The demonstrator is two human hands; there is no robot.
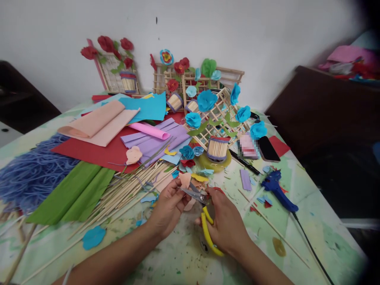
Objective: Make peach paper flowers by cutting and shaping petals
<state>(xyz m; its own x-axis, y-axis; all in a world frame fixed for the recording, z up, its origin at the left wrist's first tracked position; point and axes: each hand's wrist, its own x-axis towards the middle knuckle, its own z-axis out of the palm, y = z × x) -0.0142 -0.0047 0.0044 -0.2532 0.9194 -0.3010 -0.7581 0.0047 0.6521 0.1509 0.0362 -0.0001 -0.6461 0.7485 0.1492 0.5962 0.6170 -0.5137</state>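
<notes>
My left hand (170, 208) pinches a small piece of peach crepe paper (185, 180) between thumb and fingers. My right hand (227, 221) grips yellow-handled scissors (208, 231), whose blades are parted and point left at the peach piece. Just beneath the blades lie more peach scraps (190, 204), partly hidden by my hands. Beyond them stands a lattice of thin sticks (221, 111) with blue paper flowers (207, 100) and a small stick pot (218, 149) at its base. A finished-looking peach flower (133, 155) rests on the papers to the left.
Thin wooden sticks (130, 190), green crepe paper (71, 194) and blue yarn (35, 172) spread over the left side. On the right are a blue glue gun (279, 190) with its cord, a phone (268, 149) and a black pen (245, 161). More flower lattices (111, 73) lean against the wall.
</notes>
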